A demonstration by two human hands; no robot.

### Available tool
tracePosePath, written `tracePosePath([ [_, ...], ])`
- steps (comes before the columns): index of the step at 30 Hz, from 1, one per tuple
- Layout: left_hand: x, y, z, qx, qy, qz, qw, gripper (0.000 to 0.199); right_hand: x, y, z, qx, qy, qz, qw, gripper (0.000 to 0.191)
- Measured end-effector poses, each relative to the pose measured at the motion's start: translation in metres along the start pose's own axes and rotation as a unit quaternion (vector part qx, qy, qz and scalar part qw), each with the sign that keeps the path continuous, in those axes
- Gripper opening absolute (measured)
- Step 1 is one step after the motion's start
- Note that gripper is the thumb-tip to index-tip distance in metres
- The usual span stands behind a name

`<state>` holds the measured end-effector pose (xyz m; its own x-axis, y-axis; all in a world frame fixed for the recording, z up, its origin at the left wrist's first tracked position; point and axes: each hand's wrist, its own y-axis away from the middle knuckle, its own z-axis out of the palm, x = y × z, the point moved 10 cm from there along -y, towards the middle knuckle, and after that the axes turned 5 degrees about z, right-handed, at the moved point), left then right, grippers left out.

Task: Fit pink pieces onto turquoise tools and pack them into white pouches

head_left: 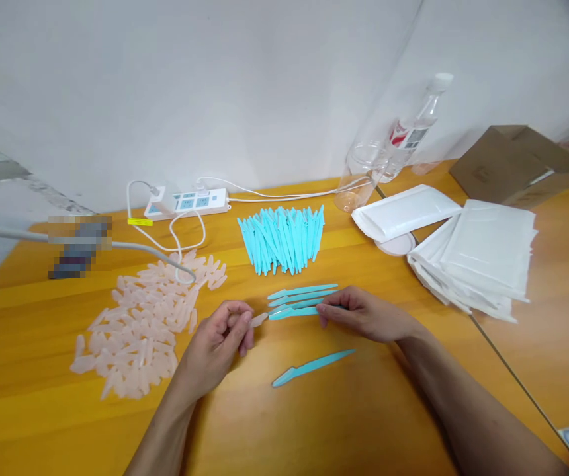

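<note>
Between the thumb and fingers of my left hand (222, 340) is a small translucent blade cap (259, 320), its end close to the blade tip of a turquoise eyebrow razor (292, 313). My right hand (364, 314) pinches that razor by its handle; whether cap and blade touch, I cannot tell. Just beyond it, a few more turquoise razors (307, 289) lie side by side. Nearer to me, a single razor (314, 367) rests on the table, slanting up to the right. A heap of pale pinkish caps (150, 324) spreads left of my left hand.
A bunch of turquoise razors (280, 241) lies farther back on the wooden table (245, 423). Behind are a power strip (200, 203) with white cables, a clear jar (356, 178) and a plastic bottle (411, 132). White padded mailers (487, 248) and a cardboard box (503, 165) occupy the right.
</note>
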<state>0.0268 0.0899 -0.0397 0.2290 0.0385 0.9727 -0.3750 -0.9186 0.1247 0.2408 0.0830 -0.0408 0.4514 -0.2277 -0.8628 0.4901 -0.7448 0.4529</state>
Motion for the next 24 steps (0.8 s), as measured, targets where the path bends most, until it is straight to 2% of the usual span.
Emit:
tracePosePath([
  [3, 0.003, 0.0, 0.005, -0.012, -0.01, 0.003, 1.0, 0.025, -0.001, 0.0, 0.001, 0.0, 0.003, -0.005, 1.0, 0.05],
  [9, 0.01, 0.001, 0.027, -0.042, -0.055, 0.02, 0.997, 0.025, -0.006, -0.004, 0.015, -0.009, 0.031, -0.021, 0.999, 0.05],
  [12, 0.014, 0.001, 0.026, -0.039, -0.144, 0.056, 0.987, 0.024, -0.01, -0.005, 0.006, 0.06, 0.039, -0.031, 0.997, 0.043],
  [16, 0.029, 0.002, 0.022, -0.029, -0.288, 0.153, 0.945, 0.021, -0.018, 0.001, -0.007, 0.155, 0.1, -0.057, 0.981, 0.031],
  [19, 0.037, 0.003, 0.025, -0.034, -0.322, 0.209, 0.923, 0.016, -0.029, 0.008, -0.009, 0.186, 0.18, -0.094, 0.961, 0.023],
  [24, 0.038, 0.003, 0.025, -0.014, -0.352, 0.234, 0.906, 0.017, -0.033, 0.012, -0.007, 0.201, 0.288, -0.117, 0.929, 0.018],
])
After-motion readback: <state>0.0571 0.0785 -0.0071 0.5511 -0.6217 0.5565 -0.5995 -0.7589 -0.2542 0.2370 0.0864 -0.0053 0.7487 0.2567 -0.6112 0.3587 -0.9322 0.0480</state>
